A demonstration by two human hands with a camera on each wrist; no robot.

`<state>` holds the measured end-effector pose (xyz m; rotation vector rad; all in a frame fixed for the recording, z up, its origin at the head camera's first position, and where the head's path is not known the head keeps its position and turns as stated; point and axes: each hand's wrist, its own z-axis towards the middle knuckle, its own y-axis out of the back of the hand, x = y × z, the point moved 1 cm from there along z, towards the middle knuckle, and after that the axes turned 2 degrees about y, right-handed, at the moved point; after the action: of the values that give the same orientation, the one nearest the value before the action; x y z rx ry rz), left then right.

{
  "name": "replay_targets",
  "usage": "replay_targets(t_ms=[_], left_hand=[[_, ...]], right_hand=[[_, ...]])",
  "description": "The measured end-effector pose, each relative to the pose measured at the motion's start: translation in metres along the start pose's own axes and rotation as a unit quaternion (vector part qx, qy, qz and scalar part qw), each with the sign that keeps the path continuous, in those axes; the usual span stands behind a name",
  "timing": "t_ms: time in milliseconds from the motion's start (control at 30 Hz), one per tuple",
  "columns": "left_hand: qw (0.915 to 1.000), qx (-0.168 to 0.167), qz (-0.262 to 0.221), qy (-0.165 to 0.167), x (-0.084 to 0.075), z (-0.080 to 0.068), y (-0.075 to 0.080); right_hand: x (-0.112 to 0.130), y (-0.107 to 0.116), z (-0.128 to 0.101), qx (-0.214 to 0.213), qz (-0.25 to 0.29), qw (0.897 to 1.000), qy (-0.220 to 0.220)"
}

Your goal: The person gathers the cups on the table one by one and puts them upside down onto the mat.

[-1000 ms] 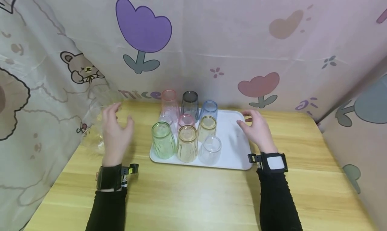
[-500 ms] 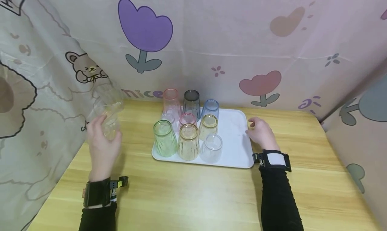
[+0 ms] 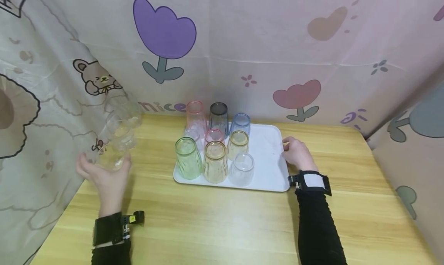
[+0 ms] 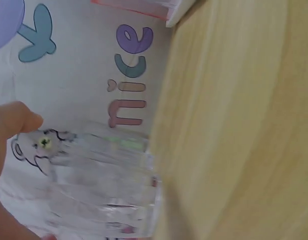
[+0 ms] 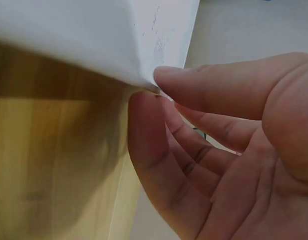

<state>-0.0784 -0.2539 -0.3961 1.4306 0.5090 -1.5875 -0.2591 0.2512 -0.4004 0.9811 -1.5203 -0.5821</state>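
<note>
Left hand (image 3: 105, 176) grips a stack of clear cups (image 3: 119, 135) from below; right hand (image 3: 296, 154) pinches the white tray (image 3: 268, 157) at its edge.

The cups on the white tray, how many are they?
9 on the white tray: back row pink, grey, blue; middle clear, pink, amber; front green, amber, clear. More could be hidden behind.
</note>
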Motion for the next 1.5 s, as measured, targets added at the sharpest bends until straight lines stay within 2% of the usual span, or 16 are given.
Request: replay_targets(t_ms=[67, 167, 267, 333, 433, 600, 733, 900, 1033, 1100, 1200, 1300, 1400, 1500], left_hand=[[0.9979, 0.009, -0.024, 0.059, 0.004, 0.002, 0.001], [0.9882, 0.034, -0.059, 0.137, 0.010, 0.005, 0.001], [0.9783, 0.053, -0.080, 0.184, 0.015, 0.008, 0.000], [0.9746, 0.059, -0.091, 0.196, 0.019, 0.010, -0.002], [0.9749, 0.062, -0.083, 0.197, 0.026, 0.011, -0.005], [0.9827, 0.053, -0.050, 0.170, 0.033, 0.013, -0.009], [0.9855, 0.046, -0.037, 0.159, 0.034, 0.015, -0.010], [0.9825, 0.047, -0.033, 0.177, 0.033, 0.014, -0.009], [0.9788, 0.048, -0.059, 0.190, 0.028, 0.012, -0.009], [0.9747, 0.049, -0.089, 0.199, 0.025, 0.010, -0.009], [0.9629, 0.053, -0.155, 0.215, 0.018, 0.007, -0.009], [0.9529, 0.054, -0.195, 0.226, 0.010, 0.004, -0.009], [0.9455, 0.054, -0.231, 0.222, 0.000, -0.001, -0.009], [0.9314, 0.060, -0.290, 0.211, -0.011, -0.006, -0.010]], right_hand=[[-0.001, 0.000, 0.001, 0.004, -0.002, 1.000, 0.001], [-0.001, 0.000, 0.001, 0.007, -0.005, 1.000, 0.002], [-0.001, 0.001, 0.002, 0.010, -0.004, 1.000, -0.001], [-0.001, 0.001, 0.002, 0.013, -0.002, 1.000, -0.005], [0.000, 0.000, 0.002, 0.015, -0.001, 1.000, -0.010], [0.001, -0.001, 0.002, 0.015, -0.001, 1.000, -0.014], [0.002, -0.001, 0.002, 0.015, -0.001, 1.000, -0.016], [0.003, 0.000, 0.002, 0.015, -0.003, 1.000, -0.016], [0.004, 0.000, 0.000, 0.005, -0.007, 1.000, -0.014], [0.005, 0.001, 0.000, -0.005, -0.006, 1.000, -0.007], [0.008, 0.003, -0.002, -0.031, -0.004, 0.999, 0.007], [0.012, 0.005, -0.004, -0.065, 0.007, 0.997, 0.026], [0.018, 0.007, -0.007, -0.099, 0.023, 0.993, 0.053], [0.027, 0.009, -0.012, -0.133, 0.042, 0.987, 0.085]])
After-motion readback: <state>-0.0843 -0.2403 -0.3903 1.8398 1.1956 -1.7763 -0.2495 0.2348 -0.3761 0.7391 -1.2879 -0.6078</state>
